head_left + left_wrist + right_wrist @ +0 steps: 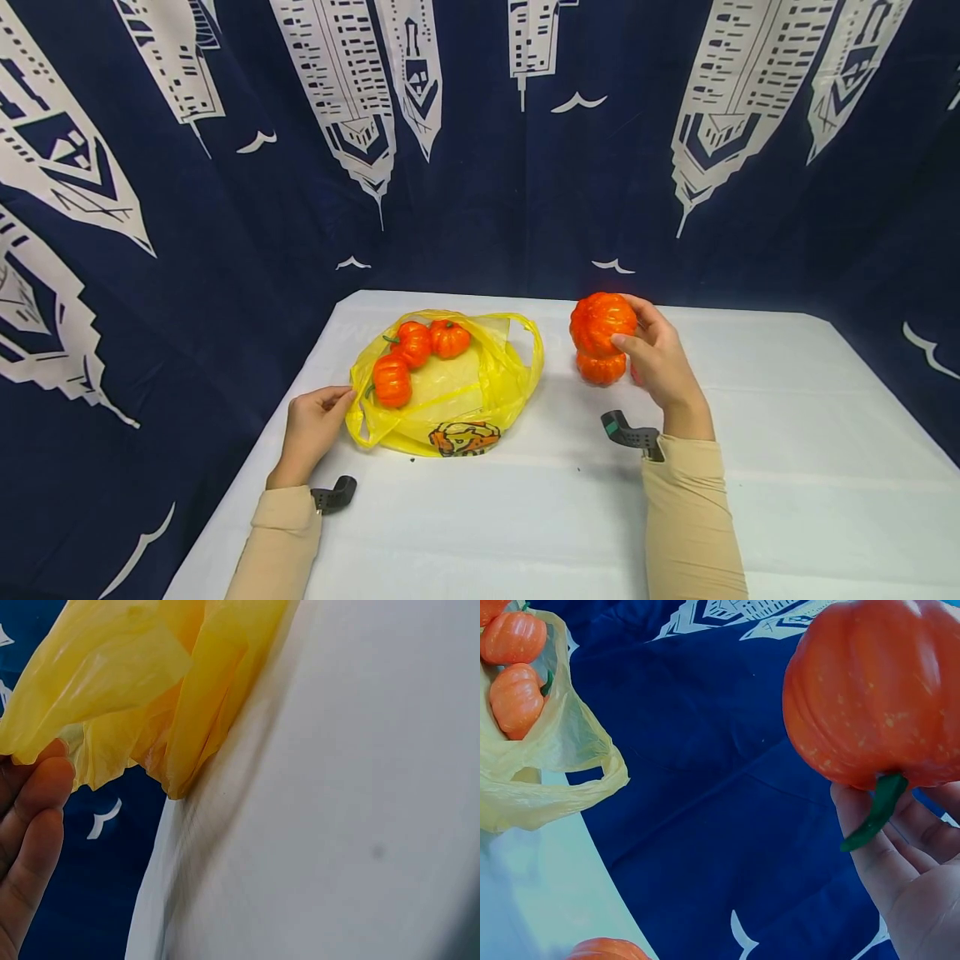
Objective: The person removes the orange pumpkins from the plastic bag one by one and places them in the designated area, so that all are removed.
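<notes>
A yellow plastic bag (450, 417) lies with its mouth spread on the table, and three small orange pumpkins (392, 381) are inside it. My left hand (311, 429) pinches the bag's left edge; the left wrist view shows its fingertips at the thin yellow film (97, 675). To the right of the bag, my right hand (660, 358) grips an orange pumpkin (602, 323) by its side, above the table. Its curved green stem (881, 812) points toward the palm in the right wrist view. Another orange pumpkin (600, 369) sits below it, partly hidden.
A white cloth covers the table (517, 533). Behind it hangs a dark blue curtain (480, 208) printed with white buildings. A bit of something red (637, 375) shows beside the right hand, mostly hidden. The bag's loose handle loop (534, 342) stands up on its right side.
</notes>
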Available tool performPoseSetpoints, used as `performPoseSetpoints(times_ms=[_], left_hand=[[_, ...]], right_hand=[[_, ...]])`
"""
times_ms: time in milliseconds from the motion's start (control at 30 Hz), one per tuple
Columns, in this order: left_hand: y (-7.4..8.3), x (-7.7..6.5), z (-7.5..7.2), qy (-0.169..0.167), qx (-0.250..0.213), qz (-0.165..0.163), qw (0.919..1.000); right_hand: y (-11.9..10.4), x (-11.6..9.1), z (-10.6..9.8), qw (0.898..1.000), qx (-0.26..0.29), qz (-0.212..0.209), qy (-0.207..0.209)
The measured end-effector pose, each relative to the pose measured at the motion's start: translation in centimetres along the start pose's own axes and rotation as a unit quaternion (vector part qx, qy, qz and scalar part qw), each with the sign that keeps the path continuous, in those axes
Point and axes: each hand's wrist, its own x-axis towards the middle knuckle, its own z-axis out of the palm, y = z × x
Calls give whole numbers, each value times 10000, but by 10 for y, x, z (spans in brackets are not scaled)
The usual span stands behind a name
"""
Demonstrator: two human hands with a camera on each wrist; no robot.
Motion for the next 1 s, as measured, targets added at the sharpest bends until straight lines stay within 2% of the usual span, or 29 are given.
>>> performPoseSetpoints(times_ms=[233, 500, 700, 1000], left_hand=[[0, -1, 1, -19, 12, -42, 10000], [0, -2, 1, -26, 44, -71, 10000], [-1, -2, 1, -82, 89, -213, 9997], [1, -2, 0, -95, 80, -205, 9997]], right_hand=[[0, -1, -6, 9998, -8, -88, 163], [1, -4, -10, 9992, 241, -221, 230], [-1, -6, -14, 9986, 140, -198, 464], [-5, -8, -18, 9974, 85, -87, 710]])
